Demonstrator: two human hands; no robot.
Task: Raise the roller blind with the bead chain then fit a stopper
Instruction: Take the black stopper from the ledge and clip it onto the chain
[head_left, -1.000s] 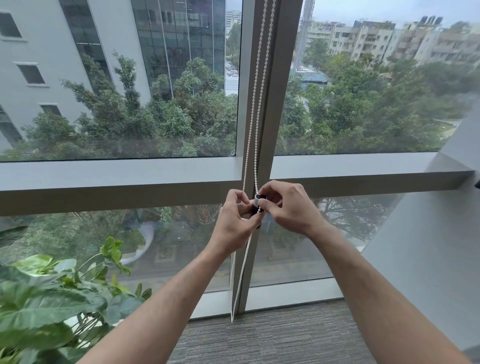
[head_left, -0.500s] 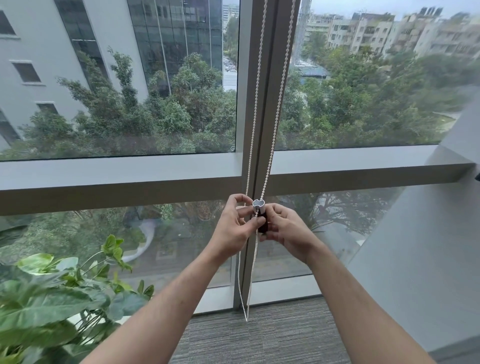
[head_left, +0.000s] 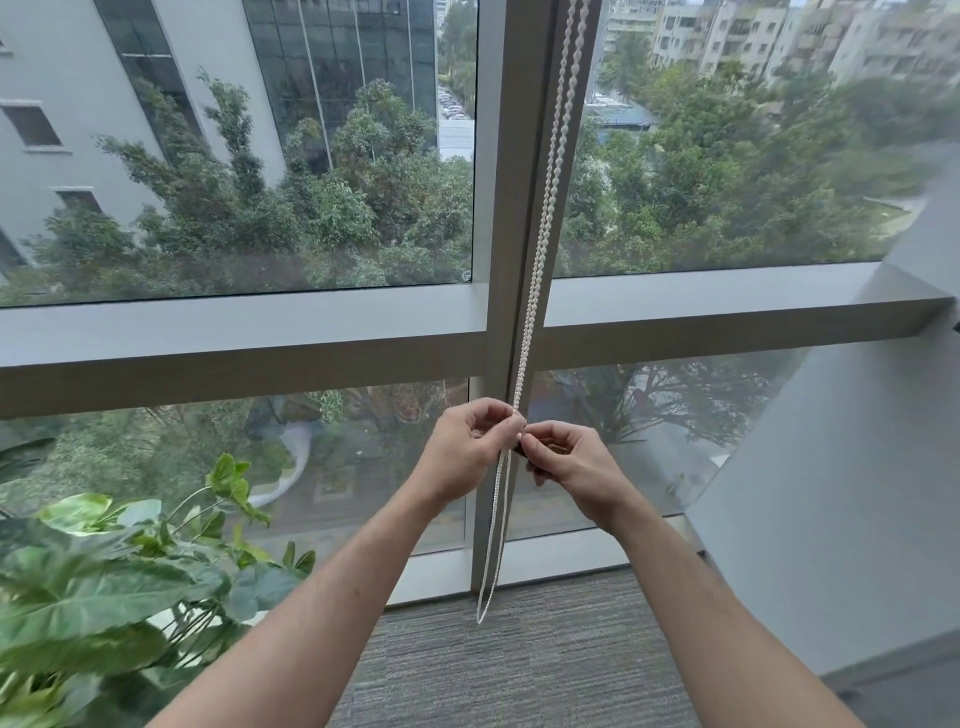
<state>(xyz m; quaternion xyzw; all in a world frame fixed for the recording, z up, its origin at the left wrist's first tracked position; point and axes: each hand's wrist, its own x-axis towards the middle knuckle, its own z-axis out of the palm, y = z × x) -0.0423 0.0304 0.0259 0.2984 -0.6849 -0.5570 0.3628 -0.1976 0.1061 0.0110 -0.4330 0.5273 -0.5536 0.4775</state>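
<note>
Your two hands meet at the centre of the frame, in front of the vertical window post (head_left: 511, 208). Your left hand (head_left: 467, 449) curls its fingers round the bead chain (head_left: 545, 218), and your right hand (head_left: 569, 462) pinches at the same spot, fingertips touching the left's. A dark bit shows between them, too hidden to name. The chain's two white strands run down from the top edge, pass through your grip and hang in a loop just above the grey carpet (head_left: 519, 670). A leafy plant (head_left: 104, 587) fills the lower left.
</note>
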